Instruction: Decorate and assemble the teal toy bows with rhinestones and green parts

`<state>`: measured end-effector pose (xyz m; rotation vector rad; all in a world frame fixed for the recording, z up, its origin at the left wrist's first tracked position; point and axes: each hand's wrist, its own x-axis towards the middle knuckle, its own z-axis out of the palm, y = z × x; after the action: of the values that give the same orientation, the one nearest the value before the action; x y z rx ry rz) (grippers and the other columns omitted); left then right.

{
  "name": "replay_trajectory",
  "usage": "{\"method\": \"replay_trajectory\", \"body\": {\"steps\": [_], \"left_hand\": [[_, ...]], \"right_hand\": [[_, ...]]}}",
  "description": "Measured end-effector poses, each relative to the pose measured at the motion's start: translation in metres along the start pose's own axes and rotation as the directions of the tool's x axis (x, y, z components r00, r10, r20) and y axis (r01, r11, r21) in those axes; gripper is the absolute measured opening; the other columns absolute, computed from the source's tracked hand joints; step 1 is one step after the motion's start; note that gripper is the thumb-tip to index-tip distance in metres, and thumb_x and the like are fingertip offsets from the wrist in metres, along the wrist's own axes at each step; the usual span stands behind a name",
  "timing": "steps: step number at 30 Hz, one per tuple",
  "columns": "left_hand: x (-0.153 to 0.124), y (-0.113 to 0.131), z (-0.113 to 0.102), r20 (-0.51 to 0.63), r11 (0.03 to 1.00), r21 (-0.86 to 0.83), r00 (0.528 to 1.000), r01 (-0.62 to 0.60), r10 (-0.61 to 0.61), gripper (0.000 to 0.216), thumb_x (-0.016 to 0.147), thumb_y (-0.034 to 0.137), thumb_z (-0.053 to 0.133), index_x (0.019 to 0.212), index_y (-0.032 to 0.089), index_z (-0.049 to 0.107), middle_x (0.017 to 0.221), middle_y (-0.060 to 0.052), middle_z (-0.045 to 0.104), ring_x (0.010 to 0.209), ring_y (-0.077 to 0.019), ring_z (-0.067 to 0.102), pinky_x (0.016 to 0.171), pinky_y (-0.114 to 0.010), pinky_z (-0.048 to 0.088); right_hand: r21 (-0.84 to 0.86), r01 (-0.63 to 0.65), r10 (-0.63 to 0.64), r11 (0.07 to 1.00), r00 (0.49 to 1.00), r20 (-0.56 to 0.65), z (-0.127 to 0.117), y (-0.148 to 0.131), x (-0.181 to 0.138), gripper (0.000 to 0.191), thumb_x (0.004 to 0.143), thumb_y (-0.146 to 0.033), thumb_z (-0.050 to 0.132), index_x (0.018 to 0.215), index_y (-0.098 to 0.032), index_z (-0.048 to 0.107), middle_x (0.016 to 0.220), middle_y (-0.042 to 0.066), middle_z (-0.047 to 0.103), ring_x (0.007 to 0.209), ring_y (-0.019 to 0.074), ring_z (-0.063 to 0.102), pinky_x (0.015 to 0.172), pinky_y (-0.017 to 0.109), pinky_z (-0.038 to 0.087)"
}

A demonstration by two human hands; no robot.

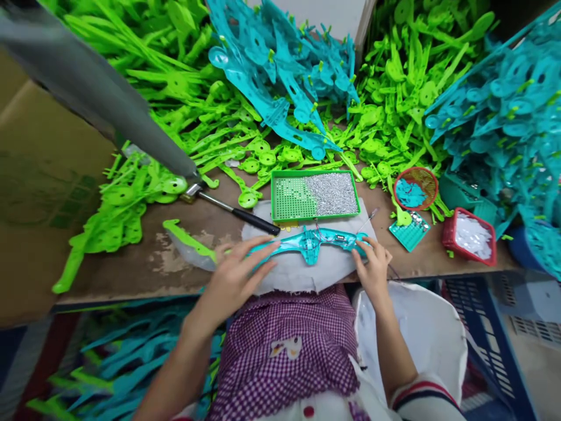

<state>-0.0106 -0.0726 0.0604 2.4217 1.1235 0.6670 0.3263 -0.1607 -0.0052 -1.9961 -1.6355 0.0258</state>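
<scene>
A long teal plastic toy part [307,244] with small wires at its middle lies across a white cloth pad [302,269] at the table's near edge. My left hand [239,275] rests flat on its left end, fingers stretched out and pressing it down. My right hand [372,263] curls round the part's right end, fingers pinched on it. Just behind the part stands a green tray [289,199], its right half filled with small silver screws.
Heaps of green parts [184,117] and teal parts [280,76] cover the back of the table. A grey hanging screwdriver [236,211] points at the tray. At right sit a red round basket [416,187] and a red box of white bits [471,235]. Cardboard box at left.
</scene>
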Motion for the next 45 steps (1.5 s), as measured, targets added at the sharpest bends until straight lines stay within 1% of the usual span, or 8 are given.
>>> {"method": "replay_trajectory", "body": {"steps": [8,16,23,28,33,38,42,45], "left_hand": [[0.124,0.096,0.047,-0.06,0.893,-0.313,0.945,-0.323,0.321,0.024,0.105,0.027,0.049,0.119,0.022,0.067,0.115,-0.006,0.071,0.108,-0.0187,0.065,0.092,-0.036,0.047],[0.123,0.112,0.125,0.306,0.88,-0.166,0.825,-0.445,0.475,0.027,0.103,0.029,0.052,0.124,0.022,0.066,0.119,-0.009,0.067,0.112,-0.0236,0.06,0.095,-0.04,0.044],[0.116,0.121,0.136,0.2,0.844,-0.22,0.824,-0.489,0.53,0.039,0.101,0.027,0.054,0.14,0.022,0.054,0.137,-0.014,0.059,0.126,-0.0269,0.056,0.102,-0.045,0.047],[0.13,0.143,0.132,0.093,0.82,-0.317,0.845,-0.476,0.527,0.054,0.103,0.015,0.04,0.156,0.024,0.032,0.146,-0.015,0.053,0.135,-0.0258,0.051,0.112,-0.048,0.044],[0.132,0.13,0.134,0.129,0.867,-0.389,0.913,-0.312,0.386,0.034,0.106,0.029,0.042,0.132,0.021,0.063,0.105,-0.009,0.07,0.093,-0.0195,0.068,0.079,-0.032,0.056],[0.127,0.099,0.14,0.135,0.84,-0.37,0.872,-0.397,0.471,0.032,0.105,0.037,0.047,0.121,0.022,0.071,0.096,-0.007,0.071,0.084,-0.0166,0.068,0.072,-0.027,0.053],[0.132,0.083,0.145,0.121,0.883,-0.324,0.91,-0.341,0.396,0.032,0.105,0.034,0.046,0.115,0.02,0.073,0.097,-0.008,0.073,0.085,-0.0182,0.069,0.075,-0.03,0.053],[0.138,0.077,0.146,0.065,0.874,-0.431,0.958,-0.225,0.279,0.026,0.103,0.031,0.051,0.104,0.018,0.074,0.093,-0.007,0.074,0.085,-0.0181,0.068,0.078,-0.032,0.052]], "right_hand": [[-0.079,-0.243,0.226,0.967,0.958,-0.178,-0.028,0.046,-0.024,0.036,0.101,-0.044,0.048,0.119,-0.022,0.069,0.128,0.013,0.068,0.118,0.0262,0.062,0.1,0.044,0.03],[-0.243,-0.297,0.286,0.924,0.955,-0.077,-0.034,0.081,-0.059,0.035,0.103,-0.044,0.042,0.112,-0.024,0.069,0.119,0.009,0.069,0.11,0.0251,0.061,0.094,0.044,0.028],[-0.149,-0.326,0.299,0.934,0.938,-0.177,-0.045,0.089,-0.034,0.037,0.104,-0.041,0.034,0.103,-0.016,0.062,0.107,0.016,0.068,0.1,0.0271,0.063,0.088,0.042,0.042],[0.158,-0.168,0.168,0.973,0.986,0.011,-0.072,0.041,0.003,0.027,0.103,-0.039,0.042,0.114,-0.022,0.06,0.094,0.008,0.071,0.081,0.0212,0.068,0.072,0.032,0.049],[0.56,-0.217,0.152,0.8,0.975,0.16,-0.086,0.021,0.02,0.021,0.096,-0.041,0.06,0.106,-0.022,0.061,0.092,0.004,0.072,0.075,0.0153,0.067,0.066,0.027,0.052],[0.735,-0.346,0.17,0.583,0.937,0.306,-0.072,0.033,0.037,0.028,0.086,-0.045,0.073,0.093,-0.02,0.062,0.077,0.0,0.069,0.065,0.0138,0.064,0.058,0.025,0.049],[0.66,-0.311,0.168,0.684,0.947,0.273,-0.073,0.034,0.051,0.028,0.089,-0.047,0.068,0.094,-0.02,0.067,0.081,0.002,0.071,0.073,0.0162,0.066,0.066,0.028,0.052],[0.505,-0.167,0.178,0.846,0.984,0.027,-0.075,0.031,0.076,0.026,0.096,-0.045,0.059,0.098,-0.02,0.069,0.094,0.005,0.072,0.087,0.0183,0.066,0.079,0.032,0.051]]}}
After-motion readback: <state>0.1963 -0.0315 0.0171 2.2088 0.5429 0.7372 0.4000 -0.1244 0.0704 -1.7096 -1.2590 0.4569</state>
